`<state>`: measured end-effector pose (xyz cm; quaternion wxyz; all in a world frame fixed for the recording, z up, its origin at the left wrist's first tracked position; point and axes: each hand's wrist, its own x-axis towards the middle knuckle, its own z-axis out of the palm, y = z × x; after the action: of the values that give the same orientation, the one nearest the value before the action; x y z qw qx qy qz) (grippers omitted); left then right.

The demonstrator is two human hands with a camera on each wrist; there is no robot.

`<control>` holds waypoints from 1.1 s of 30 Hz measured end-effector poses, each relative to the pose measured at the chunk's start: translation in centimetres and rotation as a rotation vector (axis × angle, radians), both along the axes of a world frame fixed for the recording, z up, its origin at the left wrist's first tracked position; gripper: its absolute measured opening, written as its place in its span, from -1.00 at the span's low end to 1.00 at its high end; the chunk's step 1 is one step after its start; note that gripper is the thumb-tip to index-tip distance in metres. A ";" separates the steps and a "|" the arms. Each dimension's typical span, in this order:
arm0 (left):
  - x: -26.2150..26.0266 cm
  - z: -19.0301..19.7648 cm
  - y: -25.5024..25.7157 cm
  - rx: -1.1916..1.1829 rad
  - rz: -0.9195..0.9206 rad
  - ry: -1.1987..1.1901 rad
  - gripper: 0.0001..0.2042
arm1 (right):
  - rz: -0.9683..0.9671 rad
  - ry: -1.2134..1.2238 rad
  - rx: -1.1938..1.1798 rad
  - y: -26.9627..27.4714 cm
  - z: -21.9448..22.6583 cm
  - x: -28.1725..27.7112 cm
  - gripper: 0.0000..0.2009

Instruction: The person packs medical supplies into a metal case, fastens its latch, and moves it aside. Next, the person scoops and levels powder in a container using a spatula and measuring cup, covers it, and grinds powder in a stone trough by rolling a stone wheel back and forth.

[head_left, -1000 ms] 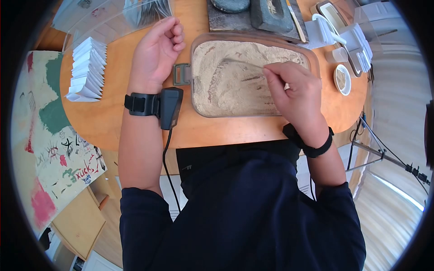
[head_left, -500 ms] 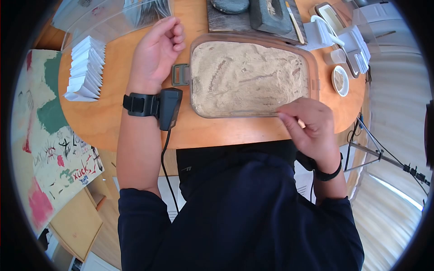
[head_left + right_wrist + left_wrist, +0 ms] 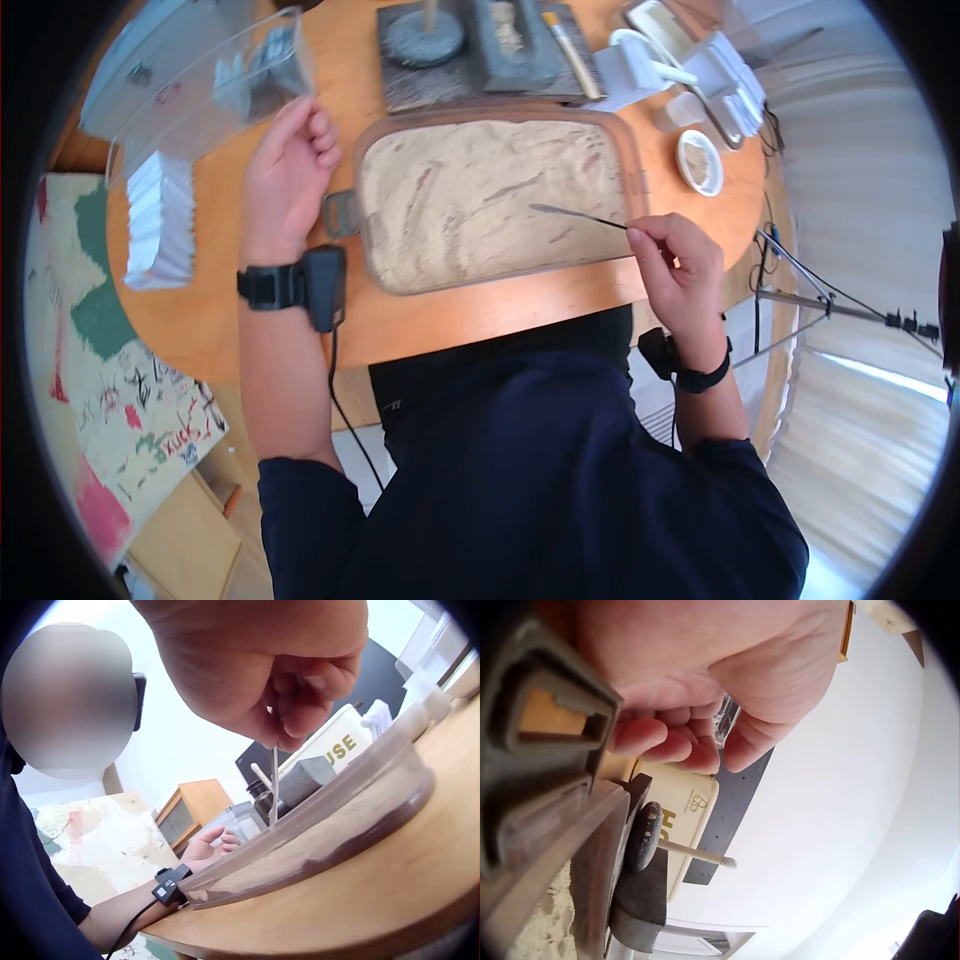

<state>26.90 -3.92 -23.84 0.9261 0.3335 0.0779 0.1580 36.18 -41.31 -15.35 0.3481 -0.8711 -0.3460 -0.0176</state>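
My right hand (image 3: 683, 270) pinches the end of a thin dark metal tool (image 3: 580, 215) at the near right corner of a clear tub (image 3: 500, 277). The tool's flat tip lies over the pale powder (image 3: 480, 200) that fills the tub, whose surface has several grooves. In the right wrist view the right hand (image 3: 262, 667) holds the tool (image 3: 274, 787) upright by the tub's rim. Palm up, my left hand (image 3: 290, 180) rests beside the tub's left latch (image 3: 341, 213), its fingers loosely curled around nothing; the left wrist view shows this hand (image 3: 712, 682) too.
Behind the tub a dark board (image 3: 400, 92) bears a round stone (image 3: 424, 38), a grey stone trough (image 3: 515, 70) and a brush (image 3: 572, 55). Folded white papers (image 3: 160, 220) stand at the left, near a clear bin (image 3: 210, 90). A white bowl (image 3: 699, 163) of powder is at the right.
My right hand has drawn back from over the powder to the near right corner, and the tool shows again above the powder. The head view has shifted. My left hand keeps its pose.
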 end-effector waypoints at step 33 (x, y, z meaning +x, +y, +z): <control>0.0 0.8 -0.3 0.024 0.040 0.102 -0.91 | -0.669 0.338 0.490 -11.3 -6.8 9.8 -0.80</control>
<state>26.87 -4.19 -23.09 0.9136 0.3505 0.1300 0.1603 45.97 -52.62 -22.19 0.5710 -0.8175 0.0306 -0.0683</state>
